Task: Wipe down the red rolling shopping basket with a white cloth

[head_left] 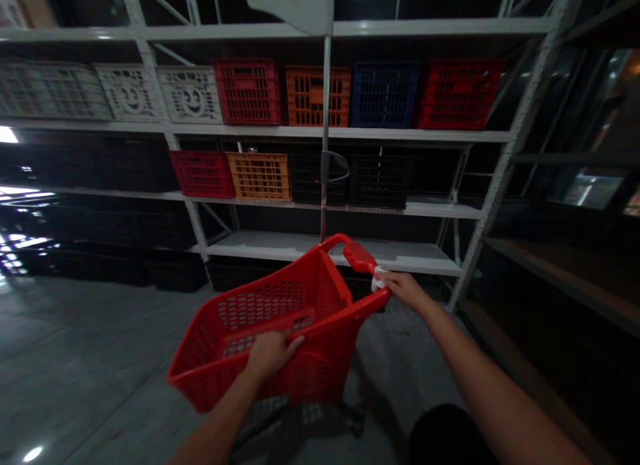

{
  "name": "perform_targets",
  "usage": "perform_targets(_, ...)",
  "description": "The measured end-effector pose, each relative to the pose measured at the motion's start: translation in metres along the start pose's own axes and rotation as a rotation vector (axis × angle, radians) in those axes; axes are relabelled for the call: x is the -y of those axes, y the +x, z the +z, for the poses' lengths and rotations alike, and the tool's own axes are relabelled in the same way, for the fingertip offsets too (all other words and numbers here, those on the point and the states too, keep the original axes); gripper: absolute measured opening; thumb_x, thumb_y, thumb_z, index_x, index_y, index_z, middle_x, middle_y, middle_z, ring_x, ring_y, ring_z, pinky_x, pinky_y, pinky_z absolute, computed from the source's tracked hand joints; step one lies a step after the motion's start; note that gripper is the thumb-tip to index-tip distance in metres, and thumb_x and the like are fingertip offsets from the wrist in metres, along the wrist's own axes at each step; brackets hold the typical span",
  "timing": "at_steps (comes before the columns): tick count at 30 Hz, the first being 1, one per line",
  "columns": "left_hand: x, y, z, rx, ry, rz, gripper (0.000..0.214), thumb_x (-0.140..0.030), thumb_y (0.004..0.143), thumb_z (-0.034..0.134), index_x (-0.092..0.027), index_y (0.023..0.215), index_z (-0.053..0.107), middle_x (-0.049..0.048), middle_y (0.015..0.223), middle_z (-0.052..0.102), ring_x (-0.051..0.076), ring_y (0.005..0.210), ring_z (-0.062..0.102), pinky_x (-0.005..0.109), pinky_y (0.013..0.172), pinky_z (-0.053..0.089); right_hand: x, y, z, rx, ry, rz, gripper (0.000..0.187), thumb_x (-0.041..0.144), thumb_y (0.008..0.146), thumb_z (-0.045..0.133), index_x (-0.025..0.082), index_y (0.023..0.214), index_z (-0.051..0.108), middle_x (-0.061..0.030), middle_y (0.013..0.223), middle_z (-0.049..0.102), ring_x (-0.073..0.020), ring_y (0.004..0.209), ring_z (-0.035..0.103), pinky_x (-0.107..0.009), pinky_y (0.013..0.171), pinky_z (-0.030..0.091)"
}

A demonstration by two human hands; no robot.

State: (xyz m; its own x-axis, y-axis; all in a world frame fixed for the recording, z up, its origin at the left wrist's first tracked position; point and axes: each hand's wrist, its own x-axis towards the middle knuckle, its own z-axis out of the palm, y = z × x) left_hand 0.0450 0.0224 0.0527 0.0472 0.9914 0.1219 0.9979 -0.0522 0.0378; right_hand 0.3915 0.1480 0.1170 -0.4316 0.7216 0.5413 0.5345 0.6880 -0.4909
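A red plastic shopping basket (240, 331) with a mesh wall and a red handle (357, 255) stands tilted in front of me. My left hand (273, 351) grips its near rim, fingers curled over the edge. My right hand (403, 288) is closed on a small white thing (379, 280) pressed against the basket's corner, just below the handle. The inside of the basket looks empty.
White metal shelving (320, 135) faces me with red, orange, blue, white and black crates on two levels. A thin pole (325, 138) stands before it. Dark shelves (560, 265) run along the right. Grey floor (90, 365) opens to the left.
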Motion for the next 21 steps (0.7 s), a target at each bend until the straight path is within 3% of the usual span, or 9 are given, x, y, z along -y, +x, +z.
perform_targets(3,0.014,-0.003,0.0,-0.002,0.008,0.027,0.059,-0.059,0.084,0.018,-0.02,0.085,0.063,0.008,0.082,0.069,0.02,0.081,0.063,0.027,0.07,0.042,0.001,0.017,-0.005,0.151,0.037,-0.065,0.033,0.028,0.084,0.041,0.017,0.103,0.066,-0.0068,0.112,0.063,-0.0219,0.108,0.056,-0.04,0.096,0.04)
perform_targets(8,0.042,-0.006,0.004,0.003,-0.02,0.014,0.058,-0.054,0.086,0.017,-0.02,0.084,0.064,0.0086,0.079,0.068,0.022,0.078,0.063,0.032,0.072,0.044,0.011,0.021,0.016,0.049,0.1,-0.158,0.034,0.029,0.087,0.04,0.02,0.111,0.062,-0.0061,0.123,0.055,-0.0206,0.12,0.045,-0.041,0.104,0.032)
perform_targets(10,0.05,-0.007,0.007,-0.064,-0.099,0.017,0.052,-0.051,0.087,0.022,-0.02,0.091,0.064,0.0076,0.088,0.068,0.021,0.087,0.062,0.033,0.08,0.044,0.018,0.015,0.025,0.006,0.104,-0.151,0.035,0.029,0.089,0.036,0.02,0.112,0.061,-0.0065,0.124,0.055,-0.0203,0.119,0.046,-0.041,0.103,0.033)
perform_targets(12,0.049,-0.007,0.008,-0.221,-0.196,0.068,0.043,-0.047,0.086,0.03,-0.021,0.102,0.061,0.0067,0.106,0.065,0.02,0.101,0.057,0.035,0.09,0.041,0.025,0.01,0.031,-0.001,0.085,-0.16,0.035,0.028,0.09,0.034,0.02,0.112,0.061,-0.0061,0.123,0.056,-0.0201,0.119,0.047,-0.041,0.103,0.033)
perform_targets(14,0.034,-0.006,0.005,-0.407,-0.263,0.138,0.039,-0.041,0.085,0.035,-0.021,0.109,0.058,0.0066,0.119,0.058,0.02,0.11,0.05,0.039,0.096,0.037,0.031,0.009,0.035,0.011,0.056,-0.199,0.035,0.026,0.09,0.033,0.021,0.109,0.061,-0.0054,0.119,0.059,-0.0196,0.12,0.045,-0.04,0.103,0.033)
perform_targets(17,-0.011,-0.003,-0.008,-0.584,-0.326,0.231,0.033,-0.035,0.086,0.036,-0.021,0.104,0.06,0.0069,0.118,0.057,0.02,0.111,0.049,0.042,0.096,0.038,0.041,0.012,0.037,0.041,0.006,-0.272,0.033,0.024,0.091,0.031,0.019,0.099,0.063,-0.0062,0.109,0.063,-0.0189,0.121,0.043,-0.038,0.103,0.032)
perform_targets(21,-0.075,0.004,-0.027,-0.631,-0.335,0.3,0.034,-0.036,0.087,0.036,-0.018,0.104,0.058,0.0083,0.11,0.061,0.021,0.105,0.052,0.041,0.093,0.039,0.06,0.017,0.037,0.109,-0.092,-0.306,0.031,0.02,0.09,0.032,0.017,0.085,0.062,-0.0067,0.099,0.063,-0.0179,0.112,0.049,-0.032,0.098,0.035)
